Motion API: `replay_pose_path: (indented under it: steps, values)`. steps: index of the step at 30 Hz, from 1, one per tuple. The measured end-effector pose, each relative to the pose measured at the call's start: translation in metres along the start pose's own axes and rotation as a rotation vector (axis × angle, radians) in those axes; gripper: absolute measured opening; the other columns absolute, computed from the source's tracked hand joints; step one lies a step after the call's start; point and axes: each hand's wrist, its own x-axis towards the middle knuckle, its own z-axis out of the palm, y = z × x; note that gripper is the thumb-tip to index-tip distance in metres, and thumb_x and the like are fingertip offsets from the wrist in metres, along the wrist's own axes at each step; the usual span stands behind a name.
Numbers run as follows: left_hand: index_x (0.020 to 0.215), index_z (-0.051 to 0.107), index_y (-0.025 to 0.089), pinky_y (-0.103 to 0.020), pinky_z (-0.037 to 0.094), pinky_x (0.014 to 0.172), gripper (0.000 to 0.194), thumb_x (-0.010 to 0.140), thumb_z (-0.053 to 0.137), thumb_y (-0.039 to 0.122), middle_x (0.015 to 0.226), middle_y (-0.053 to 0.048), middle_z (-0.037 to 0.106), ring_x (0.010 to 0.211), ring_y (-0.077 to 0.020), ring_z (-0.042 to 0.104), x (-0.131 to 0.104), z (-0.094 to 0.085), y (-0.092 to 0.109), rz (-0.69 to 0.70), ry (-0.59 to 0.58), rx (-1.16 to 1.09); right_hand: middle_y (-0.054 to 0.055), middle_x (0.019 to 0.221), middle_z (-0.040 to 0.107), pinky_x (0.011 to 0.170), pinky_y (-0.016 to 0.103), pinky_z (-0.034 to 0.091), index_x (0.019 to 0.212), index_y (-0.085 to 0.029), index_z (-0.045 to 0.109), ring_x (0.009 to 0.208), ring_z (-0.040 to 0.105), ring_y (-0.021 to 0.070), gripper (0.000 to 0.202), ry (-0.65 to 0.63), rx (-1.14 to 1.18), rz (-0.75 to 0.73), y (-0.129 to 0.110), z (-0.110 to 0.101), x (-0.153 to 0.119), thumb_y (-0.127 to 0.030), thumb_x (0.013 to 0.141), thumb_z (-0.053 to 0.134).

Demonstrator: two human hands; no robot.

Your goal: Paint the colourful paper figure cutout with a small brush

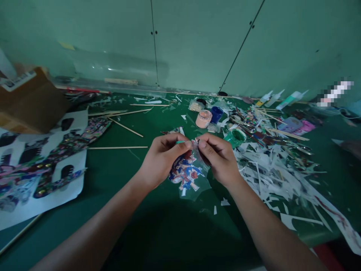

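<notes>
Near the middle of the table, my left hand (163,160) and my right hand (220,158) come close together, thumbs and fingertips pinched. Between them is a piece of clear plastic film (204,184), its top edge gripped by both hands. A paper cutout (186,173) printed with colourful cartoon figures in blue, white and red hangs below my left fingers, against or behind the film; I cannot tell which. Something small and green (179,142) shows at my left fingertips. Whatever lies right inside the pinch is hidden by my fingers.
Paper scraps (265,177) are heaped at the right. Beyond my right hand stand open paint jars: peach (203,119), blue (216,114) and green (236,137). Scissors (245,126) lie behind them. Printed sheets (67,180), wooden sticks (118,148) and a cardboard box (34,101) are at the left.
</notes>
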Motion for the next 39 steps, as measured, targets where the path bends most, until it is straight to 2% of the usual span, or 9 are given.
replay_pose_path:
  steps: [7, 14, 21, 27, 29, 39]
  values:
    - [0.063, 0.066, 0.019, -0.022, 0.040, 0.057, 0.020, 0.082, 0.064, 0.024, 0.061, 0.001, 0.057, 0.057, -0.0094, 0.050, -0.001, 0.001, 0.001, -0.029, -0.029, -0.042, -0.005, 0.057, 0.047, 0.045, 0.022, 0.027, 0.076, -0.020, 0.062, 0.046, 0.036, 0.0064, 0.023, -0.037, 0.009, -0.040, 0.001, -0.002, 0.001, -0.034, 0.093, 0.054]
    - [0.063, 0.066, 0.018, -0.023, 0.041, 0.056, 0.019, 0.081, 0.064, 0.025, 0.060, 0.000, 0.058, 0.056, -0.0100, 0.050, -0.001, 0.001, -0.001, -0.028, -0.013, -0.033, -0.004, 0.057, 0.045, 0.048, 0.024, 0.029, 0.081, -0.020, 0.063, 0.050, 0.039, 0.0084, 0.022, 0.012, -0.195, -0.084, -0.002, -0.003, -0.002, -0.034, 0.094, 0.052]
    - [0.068, 0.069, 0.018, -0.022, 0.039, 0.054, 0.014, 0.079, 0.068, 0.026, 0.061, 0.000, 0.059, 0.056, -0.0101, 0.051, -0.002, 0.003, 0.002, -0.057, -0.005, -0.008, -0.003, 0.061, 0.048, 0.051, 0.025, 0.032, 0.079, -0.020, 0.061, 0.053, 0.041, 0.0090, 0.021, 0.036, -0.289, -0.156, -0.006, -0.003, -0.003, -0.030, 0.095, 0.050]
    - [0.061, 0.063, 0.018, -0.023, 0.039, 0.054, 0.026, 0.083, 0.064, 0.032, 0.060, 0.000, 0.057, 0.056, -0.0098, 0.049, -0.004, 0.003, 0.004, -0.010, 0.008, 0.028, -0.002, 0.063, 0.050, 0.052, 0.026, 0.034, 0.077, -0.020, 0.060, 0.056, 0.044, 0.0104, 0.023, 0.049, -0.308, -0.152, -0.006, -0.003, -0.003, -0.032, 0.094, 0.051]
    - [0.062, 0.064, 0.017, -0.023, 0.038, 0.053, 0.025, 0.083, 0.065, 0.033, 0.059, 0.000, 0.057, 0.055, -0.0099, 0.049, -0.004, 0.003, 0.004, -0.020, 0.010, 0.033, -0.001, 0.063, 0.051, 0.052, 0.026, 0.034, 0.076, -0.020, 0.060, 0.056, 0.045, 0.0107, 0.023, 0.046, -0.300, -0.154, -0.006, -0.003, -0.003, -0.032, 0.094, 0.051]
    - [0.064, 0.068, 0.018, -0.022, 0.039, 0.053, 0.018, 0.081, 0.066, 0.025, 0.060, 0.000, 0.060, 0.056, -0.0100, 0.052, -0.005, 0.002, 0.005, -0.025, -0.011, 0.017, -0.002, 0.061, 0.052, 0.051, 0.026, 0.035, 0.081, -0.021, 0.062, 0.055, 0.047, 0.0107, 0.018, 0.029, -0.348, -0.206, -0.012, -0.006, -0.004, -0.028, 0.093, 0.051]
